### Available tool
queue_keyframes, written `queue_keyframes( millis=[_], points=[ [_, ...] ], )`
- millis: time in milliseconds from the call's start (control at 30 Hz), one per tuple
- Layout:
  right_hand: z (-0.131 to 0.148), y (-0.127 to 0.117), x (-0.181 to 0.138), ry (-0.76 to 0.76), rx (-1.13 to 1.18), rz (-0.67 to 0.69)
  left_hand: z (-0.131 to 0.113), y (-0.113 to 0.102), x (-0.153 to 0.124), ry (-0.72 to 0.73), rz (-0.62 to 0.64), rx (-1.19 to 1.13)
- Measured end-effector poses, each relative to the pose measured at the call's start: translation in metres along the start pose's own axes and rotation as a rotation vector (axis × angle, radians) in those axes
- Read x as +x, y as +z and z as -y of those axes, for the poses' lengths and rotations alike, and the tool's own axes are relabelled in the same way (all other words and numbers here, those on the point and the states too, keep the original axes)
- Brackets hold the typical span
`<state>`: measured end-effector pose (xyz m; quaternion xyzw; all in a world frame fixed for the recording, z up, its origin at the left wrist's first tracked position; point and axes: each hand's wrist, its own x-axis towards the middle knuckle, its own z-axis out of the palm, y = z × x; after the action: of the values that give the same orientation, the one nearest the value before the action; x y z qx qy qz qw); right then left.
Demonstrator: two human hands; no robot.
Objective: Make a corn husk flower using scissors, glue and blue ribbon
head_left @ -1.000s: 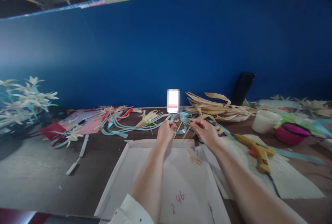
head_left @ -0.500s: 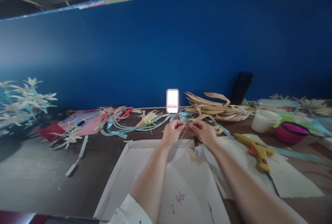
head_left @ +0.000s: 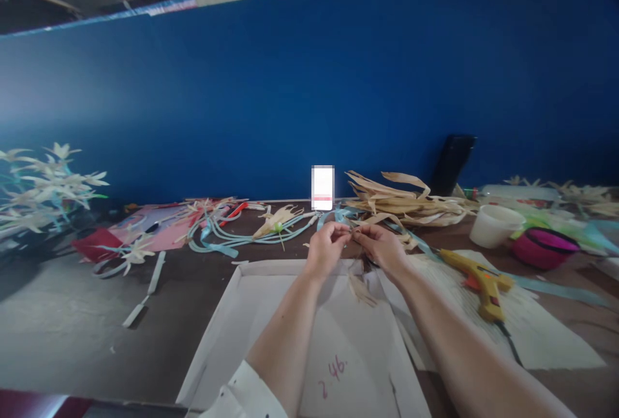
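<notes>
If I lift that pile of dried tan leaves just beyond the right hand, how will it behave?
The tan leaves look thin and papery, so probably light for their bulk. Their dry, curled look suggests they may be stiffish and could crack if squeezed. They overlap loosely with no tie visible, so some might slide out.
</notes>
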<state>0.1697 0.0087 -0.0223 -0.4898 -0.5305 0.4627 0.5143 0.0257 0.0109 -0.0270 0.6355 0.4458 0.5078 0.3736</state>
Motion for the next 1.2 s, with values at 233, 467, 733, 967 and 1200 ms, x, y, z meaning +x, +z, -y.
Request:
queue_keyframes(
  millis=[233,467,733,967,1200],
  points=[
    [0.0049,0.0009,-0.0018,0.047,0.121,0.049,-0.0062,0.001,-0.0034,0.05,-0.055,0.075],
    [0.0051,-0.0004,-0.0027,0.085,0.214,0.099,-0.0068,0.0019,-0.0036,0.12,-0.092,0.143],
    [-0.001,-0.0044,0.0006,0.112,0.242,0.107,-0.0036,0.0048,-0.0038,0.175,-0.118,0.138],
    [-0.0001,-0.0043,-0.0006,0.104,0.264,0.127,-0.0029,0.0062,-0.004,0.187,-0.133,0.137],
    [0.0001,-0.0045,-0.001,0.116,0.302,0.138,-0.0008,0.0075,-0.0036,0.202,-0.135,0.132]
  ],
)
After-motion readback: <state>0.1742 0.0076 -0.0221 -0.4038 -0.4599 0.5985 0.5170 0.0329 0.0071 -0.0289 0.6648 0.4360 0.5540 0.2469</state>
